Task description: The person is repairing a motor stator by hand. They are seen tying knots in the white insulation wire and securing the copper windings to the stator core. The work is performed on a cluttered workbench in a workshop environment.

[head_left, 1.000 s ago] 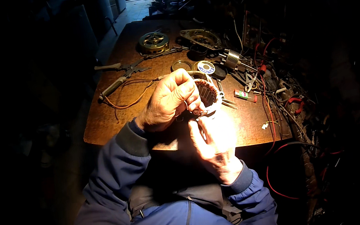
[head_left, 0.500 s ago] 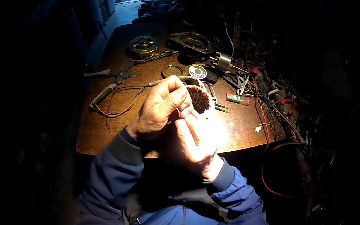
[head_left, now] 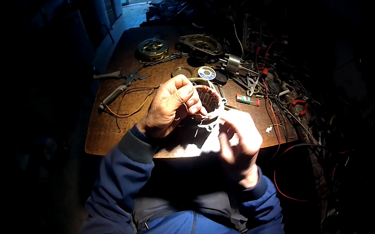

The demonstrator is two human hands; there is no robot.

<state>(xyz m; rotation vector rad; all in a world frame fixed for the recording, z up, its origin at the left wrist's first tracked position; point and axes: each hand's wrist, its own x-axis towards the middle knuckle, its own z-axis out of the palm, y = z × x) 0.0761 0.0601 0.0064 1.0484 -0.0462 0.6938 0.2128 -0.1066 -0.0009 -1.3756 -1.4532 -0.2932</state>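
Both hands grip a stator [head_left: 208, 102] over the bench [head_left: 106, 130]: left hand [head_left: 170, 106] curled shut on its rim, right hand [head_left: 238, 141] pinching below.

wooden table [head_left: 107, 134] | pliers [head_left: 121, 78] | round motor part [head_left: 153, 49] | solder spool [head_left: 206, 73] | tangled wires [head_left: 282, 107]

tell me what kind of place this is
Probably a small motor repair workshop: a worn wooden bench strewn with pliers, tangled wires and motor parts, while both hands work on a ring-shaped stator core.
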